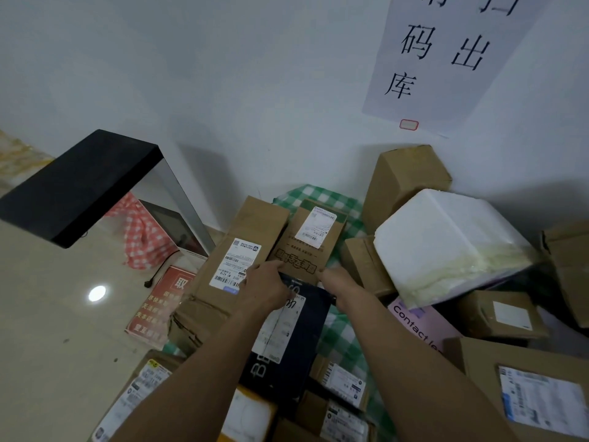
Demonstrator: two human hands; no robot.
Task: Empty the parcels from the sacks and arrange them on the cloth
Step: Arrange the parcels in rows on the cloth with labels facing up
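Both arms reach straight forward, and the left hand point(266, 282) and right hand point(338, 280) grip the near corners of a flat brown cardboard parcel point(310, 250), fingers curled over its edge. The parcel is at the far end of the green checked cloth point(342, 339) by the wall, between a longer cardboard box point(236, 250) and a blocky white foam box point(446, 247).

Wall notice point(446, 55): characters 码, 出, 库 legible; upper row cropped. Pink parcel point(422, 328): "Contact le…", remainder hidden. Red placard point(156, 306): 取 legible. Brown carton point(299, 253): bold print, unreadable. Shipping labels point(237, 261): blurred.
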